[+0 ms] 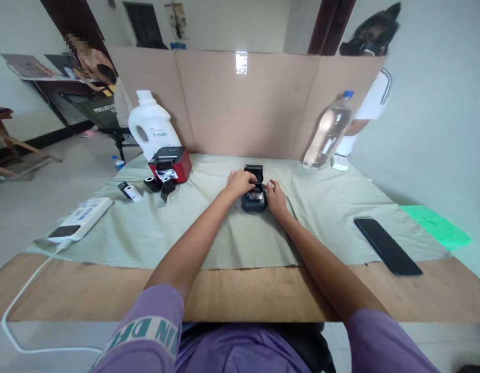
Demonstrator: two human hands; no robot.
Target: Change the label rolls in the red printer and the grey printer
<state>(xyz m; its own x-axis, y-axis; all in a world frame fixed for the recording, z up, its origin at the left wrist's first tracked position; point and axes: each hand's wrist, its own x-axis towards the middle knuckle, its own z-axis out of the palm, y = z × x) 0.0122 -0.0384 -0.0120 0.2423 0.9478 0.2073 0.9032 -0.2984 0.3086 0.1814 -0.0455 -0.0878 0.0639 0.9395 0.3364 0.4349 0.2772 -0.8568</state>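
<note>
A small black box with a raised hinged lid (254, 204), like a portable label printer, sits mid-table facing me. Something shiny shows inside its open bay. My left hand (242, 182) reaches over the left side, its bent fingers closed at the gap between lid and body; whatever they pinch is hidden. On the right side, my right hand (277, 199) curls against the box and steadies it, thumb and forefinger near the bay's edge.
Left stand a red-and-black printer (171, 164), a white jug (154, 124), small rolls (132, 193) and a white power strip (82, 220). Right are a clear bottle (328, 132) and a phone (386, 246). A cardboard screen (248, 109) closes the back; people are beyond it.
</note>
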